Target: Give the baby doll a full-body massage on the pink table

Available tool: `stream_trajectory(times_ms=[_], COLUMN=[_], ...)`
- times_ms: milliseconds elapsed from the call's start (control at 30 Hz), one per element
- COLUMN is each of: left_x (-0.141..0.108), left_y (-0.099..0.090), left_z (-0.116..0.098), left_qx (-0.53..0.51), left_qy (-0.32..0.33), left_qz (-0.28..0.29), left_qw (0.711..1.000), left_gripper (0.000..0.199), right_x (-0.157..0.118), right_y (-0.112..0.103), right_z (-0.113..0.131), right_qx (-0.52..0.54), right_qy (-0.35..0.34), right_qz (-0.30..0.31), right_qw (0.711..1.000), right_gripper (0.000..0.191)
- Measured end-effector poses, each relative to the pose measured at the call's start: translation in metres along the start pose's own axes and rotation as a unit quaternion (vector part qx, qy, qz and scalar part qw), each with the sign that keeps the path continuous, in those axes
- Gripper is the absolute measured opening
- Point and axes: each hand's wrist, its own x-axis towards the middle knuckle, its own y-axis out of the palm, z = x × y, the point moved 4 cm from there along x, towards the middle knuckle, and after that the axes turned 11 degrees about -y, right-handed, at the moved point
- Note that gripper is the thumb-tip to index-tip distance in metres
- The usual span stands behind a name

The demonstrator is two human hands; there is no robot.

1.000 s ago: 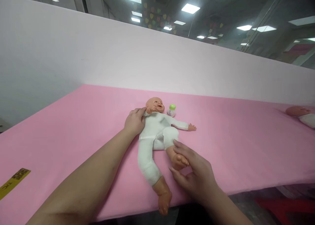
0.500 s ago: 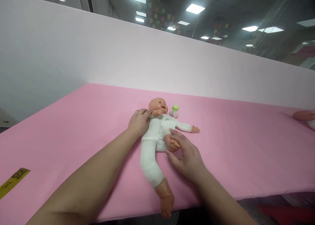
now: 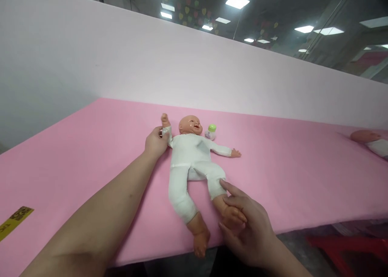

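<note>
A baby doll (image 3: 190,152) in a white cloth suit lies on its back on the pink padded table (image 3: 291,168), its head toward the wall. My left hand (image 3: 157,141) is closed round the doll's arm at the left, near the wrist, and that arm points up and outward. Around the lower leg and foot at the right curls my right hand (image 3: 247,222), its thumb below and fingers above. The doll's other leg lies bent toward the table's front edge. Beside its head stands a small clear jar (image 3: 210,132) with a green lid.
Part of a second doll (image 3: 368,139) lies at the far right. A yellow label (image 3: 15,222) with a printed code is on the table at the left. Behind the table rises a white wall (image 3: 194,71) with glass above. Something red (image 3: 342,248) is below the front right edge.
The doll's left-side arm has swung from its chest out to the left with my left hand. My right hand has drawn the bent leg down and straighter. The view has tilted slightly.
</note>
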Motion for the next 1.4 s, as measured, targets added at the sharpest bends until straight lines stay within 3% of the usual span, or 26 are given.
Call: stream_trajectory(times_ms=[100, 167, 333, 633, 800, 900, 1067, 1400], left_x=[0.011, 0.013, 0.008, 0.004, -0.003, -0.014, -0.028, -0.031], left_y=[0.0, 0.001, 0.002, 0.005, 0.005, 0.004, 0.008, 0.017], left_z=[0.016, 0.019, 0.017, 0.01, 0.002, -0.011, -0.028, -0.03], left_qx=[-0.08, -0.108, -0.098, -0.059, -0.024, 0.037, 0.133, 0.201], left_qy=[-0.103, -0.125, -0.111, -0.089, -0.029, 0.065, 0.201, 0.239], left_qz=[-0.021, -0.024, -0.017, 0.001, 0.009, 0.015, 0.034, 0.042], left_qw=[0.991, 0.986, 0.989, 0.994, 0.999, 0.997, 0.97, 0.949], left_gripper=[0.031, 0.028, 0.027, 0.035, 0.04, 0.039, 0.045, 0.05], right_x=[-0.019, -0.024, -0.019, -0.028, -0.01, 0.009, 0.047, 0.099], right_y=[0.0, 0.001, 0.008, 0.026, 0.014, 0.007, 0.006, 0.031], right_z=[0.005, 0.008, 0.015, 0.014, 0.007, -0.002, -0.021, -0.067], right_qx=[-0.001, -0.011, -0.032, 0.001, -0.003, -0.001, -0.002, 0.028], right_qy=[0.004, 0.01, 0.039, 0.047, 0.049, 0.032, 0.015, 0.045], right_qz=[0.012, 0.011, 0.014, 0.01, 0.001, -0.019, -0.038, 0.003], right_qw=[1.0, 1.0, 0.999, 0.999, 0.999, 0.999, 0.999, 0.999], right_gripper=[0.057, 0.053, 0.044, 0.055, 0.054, 0.05, 0.047, 0.044])
